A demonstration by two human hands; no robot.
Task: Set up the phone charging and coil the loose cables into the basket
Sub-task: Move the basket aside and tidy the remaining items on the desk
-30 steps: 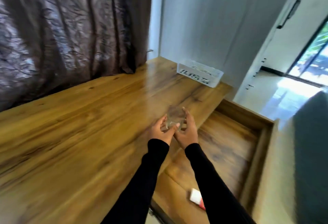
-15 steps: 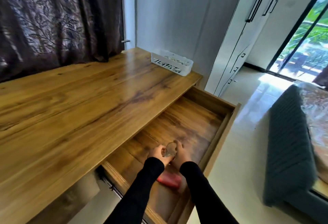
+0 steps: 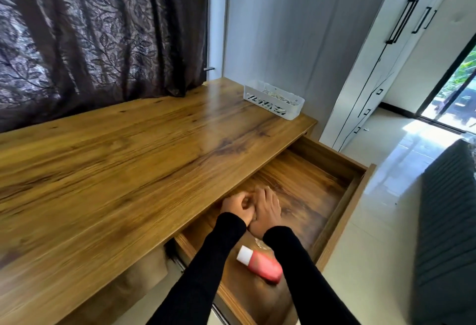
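Both of my hands are meeting low in the frame's centre, inside the open wooden drawer point(image 3: 304, 190). My left hand point(image 3: 238, 206) is curling its fingers; whether they are holding anything I cannot tell. My right hand point(image 3: 265, 208) is lying flatter, fingers relaxed. Below them a red bottle with a white cap point(image 3: 260, 264) is lying. At upper right, the white plastic basket point(image 3: 273, 103) is holding pale coiled cables point(image 3: 277, 94) on the wooden desk point(image 3: 116, 165).
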